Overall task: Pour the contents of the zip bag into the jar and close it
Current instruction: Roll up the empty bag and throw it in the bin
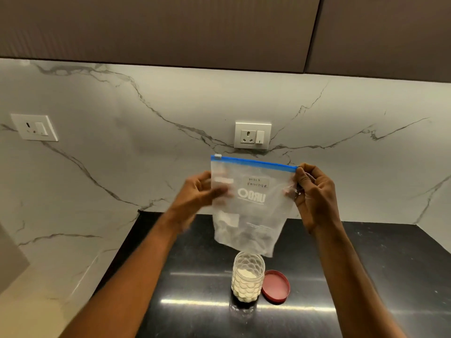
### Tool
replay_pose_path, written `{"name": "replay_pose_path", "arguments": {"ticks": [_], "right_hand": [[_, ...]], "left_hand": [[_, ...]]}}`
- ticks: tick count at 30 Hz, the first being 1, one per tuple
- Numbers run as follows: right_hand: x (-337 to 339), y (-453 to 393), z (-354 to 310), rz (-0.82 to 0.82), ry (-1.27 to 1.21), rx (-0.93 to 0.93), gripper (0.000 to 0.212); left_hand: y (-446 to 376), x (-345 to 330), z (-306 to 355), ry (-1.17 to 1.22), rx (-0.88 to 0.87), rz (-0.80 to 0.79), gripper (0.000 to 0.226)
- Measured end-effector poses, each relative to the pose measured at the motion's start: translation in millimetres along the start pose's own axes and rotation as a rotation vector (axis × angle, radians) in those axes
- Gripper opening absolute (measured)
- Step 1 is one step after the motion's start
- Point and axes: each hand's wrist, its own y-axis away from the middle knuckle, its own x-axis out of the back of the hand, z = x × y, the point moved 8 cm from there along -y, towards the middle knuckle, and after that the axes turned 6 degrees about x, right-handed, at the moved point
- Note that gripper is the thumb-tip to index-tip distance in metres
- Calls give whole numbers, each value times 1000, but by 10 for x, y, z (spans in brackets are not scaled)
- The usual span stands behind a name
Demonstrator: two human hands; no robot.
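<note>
A clear zip bag [251, 203] with a blue zip strip and a handwritten label hangs upright above the counter. My right hand [314, 191] pinches its top right corner. My left hand [197, 193], blurred, touches the bag's left side. The bag looks nearly flat, with a little white residue low inside. Below it stands an open clear jar [247, 276] with a dimpled wall, holding white powder. Its red lid [275, 285] lies flat on the counter, touching the jar's right side.
The dark glossy counter [353, 276] runs from the marble wall toward me. A wall socket [252, 135] sits behind the bag, another socket [34, 128] at far left. Brown cabinets [170, 28] hang overhead.
</note>
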Motion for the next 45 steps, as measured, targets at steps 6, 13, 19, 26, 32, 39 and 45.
{"name": "replay_pose_path", "arguments": {"ticks": [6,13,19,26,32,39,45], "right_hand": [[79,-14,165,-21,-104,-142,18],[-15,690,925,-452,491,-297,28],[36,683,910,-305,402,-153,31],[180,555,929,-305,276,-250,44],[7,621,878,-566,264,-356,45],[197,584,797,-626,279,-431,46],[279,694,1009,-332,-356,-542,89]], "left_hand": [[187,-346,-909,70,179,-24,29],[236,-297,-1015,122,143,345,21],[380,-360,-1270,55,261,247,36],[362,-195,-1189,49,224,147,39],[73,37,-796,430,200,145,81],[-98,429,-360,-71,366,107,43],[-160,452,-385,-46,302,237,15]]}}
